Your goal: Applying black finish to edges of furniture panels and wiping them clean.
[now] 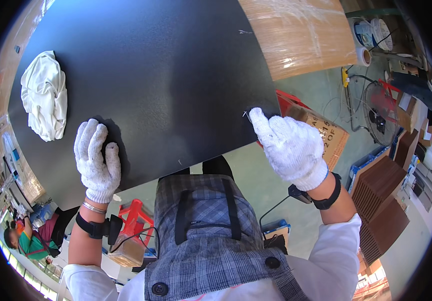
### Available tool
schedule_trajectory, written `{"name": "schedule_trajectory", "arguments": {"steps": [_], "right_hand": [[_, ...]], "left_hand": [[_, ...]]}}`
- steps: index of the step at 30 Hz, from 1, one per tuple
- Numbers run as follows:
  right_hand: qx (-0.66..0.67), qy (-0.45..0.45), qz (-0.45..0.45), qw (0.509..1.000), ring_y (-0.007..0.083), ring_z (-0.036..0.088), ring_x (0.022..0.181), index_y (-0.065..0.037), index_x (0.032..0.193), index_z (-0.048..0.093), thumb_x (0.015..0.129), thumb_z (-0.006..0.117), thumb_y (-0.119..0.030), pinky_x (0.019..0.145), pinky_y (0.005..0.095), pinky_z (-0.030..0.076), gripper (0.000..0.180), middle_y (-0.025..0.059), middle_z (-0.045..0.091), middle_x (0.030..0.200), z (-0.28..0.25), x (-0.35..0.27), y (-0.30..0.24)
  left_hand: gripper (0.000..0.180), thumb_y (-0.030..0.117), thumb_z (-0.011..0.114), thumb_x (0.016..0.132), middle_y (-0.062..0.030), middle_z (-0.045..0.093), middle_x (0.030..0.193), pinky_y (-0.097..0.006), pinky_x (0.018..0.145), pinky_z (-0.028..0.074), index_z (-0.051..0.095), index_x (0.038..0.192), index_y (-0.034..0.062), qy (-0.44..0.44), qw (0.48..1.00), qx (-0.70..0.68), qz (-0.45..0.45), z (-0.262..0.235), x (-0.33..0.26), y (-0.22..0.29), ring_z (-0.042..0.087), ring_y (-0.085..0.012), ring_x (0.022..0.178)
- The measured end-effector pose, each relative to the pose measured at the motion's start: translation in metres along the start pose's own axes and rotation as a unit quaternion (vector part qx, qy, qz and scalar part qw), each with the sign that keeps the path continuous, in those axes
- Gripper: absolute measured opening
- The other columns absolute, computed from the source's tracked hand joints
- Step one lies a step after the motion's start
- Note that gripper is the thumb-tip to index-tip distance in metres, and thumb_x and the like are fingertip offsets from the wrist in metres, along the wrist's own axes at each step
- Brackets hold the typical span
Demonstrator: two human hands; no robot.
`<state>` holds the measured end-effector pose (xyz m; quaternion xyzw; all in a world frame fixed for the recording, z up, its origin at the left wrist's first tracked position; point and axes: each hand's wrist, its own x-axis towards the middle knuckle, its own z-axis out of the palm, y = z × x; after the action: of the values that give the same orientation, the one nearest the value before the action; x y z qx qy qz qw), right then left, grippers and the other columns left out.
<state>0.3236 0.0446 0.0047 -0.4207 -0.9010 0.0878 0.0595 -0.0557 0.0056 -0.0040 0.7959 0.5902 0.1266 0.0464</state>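
A large dark, smooth panel lies in front of me. My left hand, in a white knit glove, rests on its near left part with fingers stretched out and nothing in them. Close beyond that hand is a crumpled white cloth. Over the panel's right edge, my right hand is gloved too, its fingers curled and thumb side pressed together. A thin whitish scrap shows at its fingertip; whether the fingers hold anything is hidden.
A film-wrapped stack adjoins the panel at the far right. Below on the right are a cardboard box, a floor fan and brown slatted parts. A red stool stands near left; another person is farther left.
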Motion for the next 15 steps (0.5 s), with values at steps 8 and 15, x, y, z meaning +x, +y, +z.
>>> {"name": "schedule_trajectory", "arguments": {"steps": [8, 15], "right_hand": [[0.022, -0.031, -0.031, 0.999, 0.0154, 0.053, 0.053, -0.006, 0.128, 0.057, 0.072, 0.067, -0.007, 0.044, 0.0297, 0.043, 0.056, 0.0009, 0.048, 0.063, -0.003, 0.000, 0.001], [0.083, 0.037, 0.095, 0.991, 0.0162, 0.056, 0.057, -0.008, 0.129, 0.055, 0.079, 0.065, -0.011, 0.044, 0.0294, 0.047, 0.052, 0.0015, 0.047, 0.071, 0.010, -0.006, -0.016]], "left_hand": [[0.035, 0.006, 0.056, 0.090, -0.0193, 0.054, 0.133, -0.047, 0.107, 0.036, 0.057, 0.125, 0.0012, -0.001, 1.000, 0.005, -0.003, 0.001, -0.001, 0.000, 0.047, -0.0391, 0.127], [0.035, 0.005, 0.058, 0.087, -0.0189, 0.055, 0.131, -0.047, 0.106, 0.037, 0.059, 0.122, 0.0021, 0.002, 1.000, -0.004, -0.007, 0.000, 0.002, 0.002, 0.048, -0.0397, 0.126]]}}
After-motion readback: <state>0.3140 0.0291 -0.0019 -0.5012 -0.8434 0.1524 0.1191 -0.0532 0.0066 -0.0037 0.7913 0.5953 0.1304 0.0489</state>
